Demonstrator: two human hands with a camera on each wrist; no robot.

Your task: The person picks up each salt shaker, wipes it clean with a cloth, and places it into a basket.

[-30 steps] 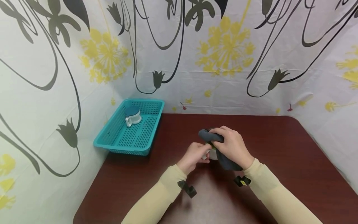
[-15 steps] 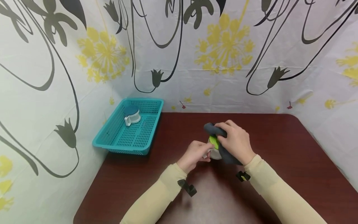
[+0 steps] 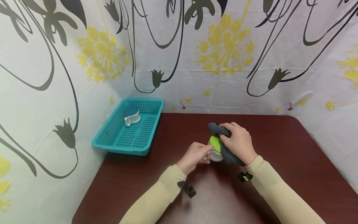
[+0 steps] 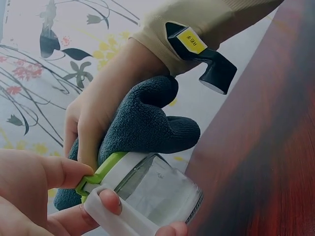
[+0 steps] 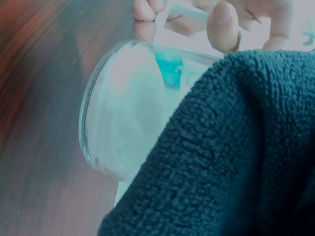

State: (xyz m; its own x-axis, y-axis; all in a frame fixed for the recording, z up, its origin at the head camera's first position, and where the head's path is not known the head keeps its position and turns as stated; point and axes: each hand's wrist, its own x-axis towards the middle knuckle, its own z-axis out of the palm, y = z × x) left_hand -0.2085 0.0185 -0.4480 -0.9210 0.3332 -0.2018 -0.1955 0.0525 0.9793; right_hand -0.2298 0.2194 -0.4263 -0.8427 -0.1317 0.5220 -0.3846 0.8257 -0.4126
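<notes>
A small clear glass jar (image 4: 165,189) with a green-topped lid (image 3: 214,143) and a white handle (image 4: 110,216) is held over the table. My left hand (image 3: 195,155) grips the handle, its thumb against the green tab of the lid. In my right hand (image 3: 237,140) is a dark blue-grey cloth (image 4: 147,123), bunched up and pressed against the lid and side of the jar. The right wrist view shows the cloth (image 5: 221,147) covering part of the glass, with the right hand's fingers hidden.
A turquoise plastic basket (image 3: 123,145) stands at the table's back left. In it lies another jar with a blue lid (image 3: 131,110) and white handle. The dark red table (image 3: 179,130) meets a patterned curtain (image 3: 173,56) behind.
The cloth and my right hand have shifted right across the jar, so more of the green lid shows. My left hand keeps its grip on the handle.
</notes>
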